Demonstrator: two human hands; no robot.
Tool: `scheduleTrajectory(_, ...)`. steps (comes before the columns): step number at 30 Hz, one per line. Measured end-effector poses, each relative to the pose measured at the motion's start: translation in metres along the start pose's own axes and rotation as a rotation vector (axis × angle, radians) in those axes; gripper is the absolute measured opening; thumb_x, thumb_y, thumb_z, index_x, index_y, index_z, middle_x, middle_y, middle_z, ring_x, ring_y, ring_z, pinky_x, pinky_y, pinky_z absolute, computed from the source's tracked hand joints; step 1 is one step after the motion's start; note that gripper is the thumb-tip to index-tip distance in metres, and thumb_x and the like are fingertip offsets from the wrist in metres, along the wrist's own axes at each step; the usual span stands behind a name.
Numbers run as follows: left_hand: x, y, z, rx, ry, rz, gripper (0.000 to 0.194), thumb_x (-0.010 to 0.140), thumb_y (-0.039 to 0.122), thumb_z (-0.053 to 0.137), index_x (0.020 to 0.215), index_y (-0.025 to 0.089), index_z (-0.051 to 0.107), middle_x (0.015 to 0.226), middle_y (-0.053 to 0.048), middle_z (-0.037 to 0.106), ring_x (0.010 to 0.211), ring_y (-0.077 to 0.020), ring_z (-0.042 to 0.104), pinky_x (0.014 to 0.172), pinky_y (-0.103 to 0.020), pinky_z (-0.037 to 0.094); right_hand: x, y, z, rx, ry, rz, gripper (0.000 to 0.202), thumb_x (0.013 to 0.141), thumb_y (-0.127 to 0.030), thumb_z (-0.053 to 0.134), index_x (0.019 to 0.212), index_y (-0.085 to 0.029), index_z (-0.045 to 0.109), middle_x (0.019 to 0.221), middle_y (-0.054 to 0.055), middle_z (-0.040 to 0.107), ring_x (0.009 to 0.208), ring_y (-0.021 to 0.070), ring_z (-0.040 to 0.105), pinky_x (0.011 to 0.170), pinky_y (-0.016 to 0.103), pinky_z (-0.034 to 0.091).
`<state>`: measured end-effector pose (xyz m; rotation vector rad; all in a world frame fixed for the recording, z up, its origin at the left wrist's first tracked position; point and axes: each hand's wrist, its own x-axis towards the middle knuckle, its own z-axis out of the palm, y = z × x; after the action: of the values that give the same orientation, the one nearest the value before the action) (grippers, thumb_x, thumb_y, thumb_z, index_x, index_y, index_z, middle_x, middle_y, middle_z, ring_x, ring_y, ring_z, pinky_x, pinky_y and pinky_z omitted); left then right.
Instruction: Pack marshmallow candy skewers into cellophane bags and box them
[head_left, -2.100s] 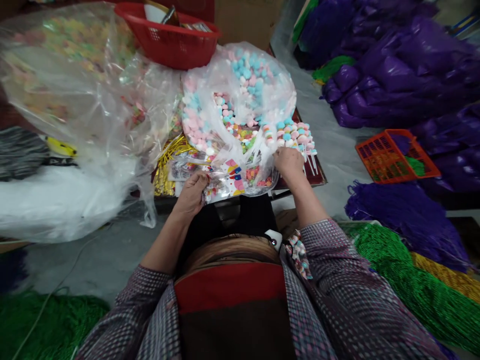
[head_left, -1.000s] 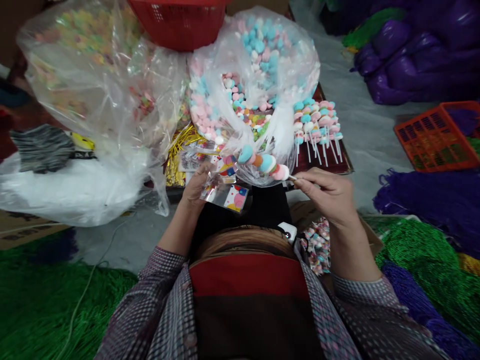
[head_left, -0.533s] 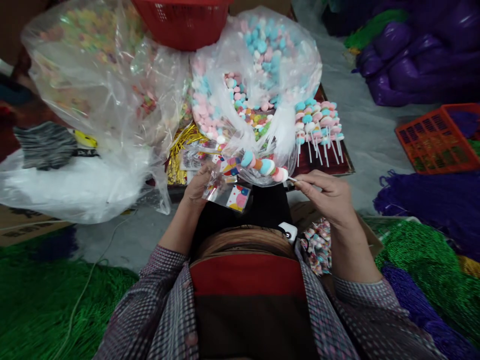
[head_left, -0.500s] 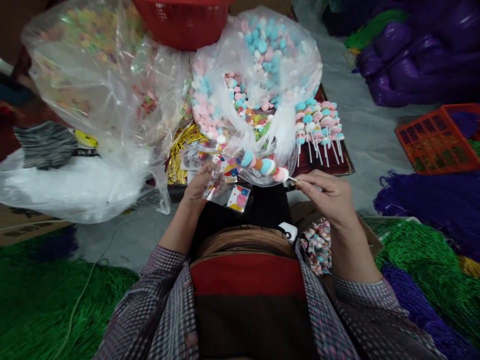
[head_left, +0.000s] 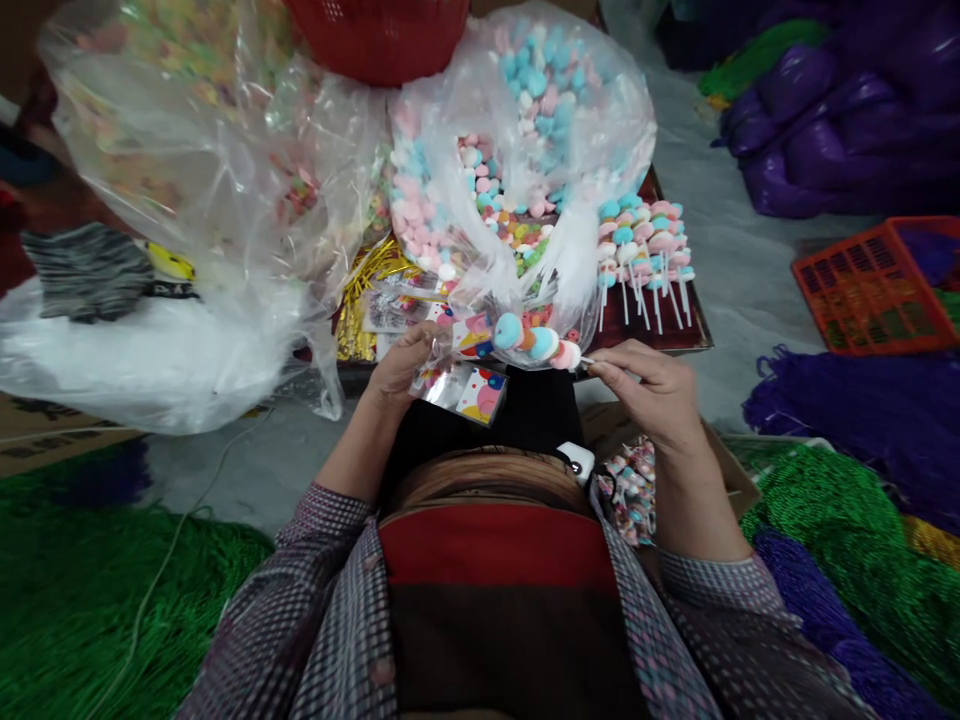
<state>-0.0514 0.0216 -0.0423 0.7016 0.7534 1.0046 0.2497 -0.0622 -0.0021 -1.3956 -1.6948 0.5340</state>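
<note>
A clear printed bag (head_left: 480, 393) with coloured dots is pinched in my left hand (head_left: 409, 362), its open end toward the right. My right hand (head_left: 649, 385) grips the white stick of a candy skewer (head_left: 541, 342) strung with blue, white, pink and orange pieces. The skewer's blue tip is close to the bag's mouth; whether they touch I cannot tell. Beyond my hands lies a big plastic bag of pink, blue and white candies (head_left: 416, 215). To its right, finished-looking skewers (head_left: 646, 240) are piled with their sticks toward me.
A large clear bag of gummy candies (head_left: 187, 150) is at the left, a red basket (head_left: 382, 40) behind. Gold ties (head_left: 356, 310) lie on the table. An orange crate (head_left: 874, 290) and green strands (head_left: 832, 530) are at right; wrapped candies (head_left: 634, 490) sit beside my lap.
The view has shifted slightly. The skewer and the printed bag in my hands have moved a little to the right, and both hands keep their hold.
</note>
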Motion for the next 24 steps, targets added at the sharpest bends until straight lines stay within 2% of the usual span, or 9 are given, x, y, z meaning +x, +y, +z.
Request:
scheduleTrajectory(4, -0.001, 0.001, -0.003, 0.03, -0.019, 0.0, 0.058, 0.04, 0.055, 0.099, 0.058, 0.019, 0.057, 0.051, 0.006, 0.053, 0.041, -0.0081, 0.053, 0.04, -0.021, 0.038, 0.0, 0.001, -0.007, -0.049, -0.007, -0.03, 0.013, 0.09, -0.039, 0.072, 0.087, -0.031, 0.082, 0.079, 0.002, 0.079, 0.068, 0.0164, 0.069, 0.065, 0.032, 0.054)
scheduleTrajectory(7, -0.002, 0.002, -0.008, 0.064, -0.033, -0.03, 0.05, 0.046, 0.049, 0.098, 0.062, 0.018, 0.062, 0.052, 0.006, 0.053, 0.047, -0.0082, 0.056, 0.046, -0.02, 0.043, 0.001, 0.001, -0.012, -0.092, -0.012, -0.028, 0.015, 0.091, -0.04, 0.071, 0.088, -0.03, 0.081, 0.079, 0.003, 0.079, 0.07, 0.0168, 0.069, 0.067, 0.032, 0.055)
scheduleTrajectory(14, -0.002, 0.006, -0.008, 0.117, -0.033, -0.095, 0.051, 0.039, 0.052, 0.099, 0.067, 0.018, 0.073, 0.055, 0.005, 0.064, 0.043, -0.0065, 0.051, 0.045, -0.02, 0.041, 0.0, 0.0, -0.004, -0.044, 0.004, 0.013, 0.02, 0.093, -0.043, 0.068, 0.089, -0.027, 0.079, 0.077, 0.001, 0.075, 0.068, 0.0146, 0.069, 0.064, 0.029, 0.056)
scheduleTrajectory(20, -0.002, 0.012, -0.008, 0.165, -0.004, -0.019, 0.049, 0.043, 0.053, 0.098, 0.07, 0.019, 0.076, 0.058, 0.005, 0.065, 0.048, -0.0065, 0.053, 0.049, -0.019, 0.042, 0.002, 0.003, 0.016, 0.245, 0.065, 0.175, 0.027, 0.092, -0.051, 0.07, 0.093, -0.024, 0.072, 0.077, -0.001, 0.074, 0.06, 0.0112, 0.066, 0.06, 0.027, 0.057)
scheduleTrajectory(24, -0.002, 0.011, -0.009, 0.211, -0.019, 0.021, 0.049, 0.048, 0.057, 0.097, 0.07, 0.019, 0.075, 0.06, 0.004, 0.066, 0.049, -0.0067, 0.052, 0.049, -0.02, 0.041, 0.019, -0.012, 0.041, 0.49, 0.115, 0.164, 0.029, 0.092, -0.054, 0.069, 0.096, -0.025, 0.067, 0.082, -0.002, 0.075, 0.065, 0.0115, 0.069, 0.066, 0.028, 0.061)
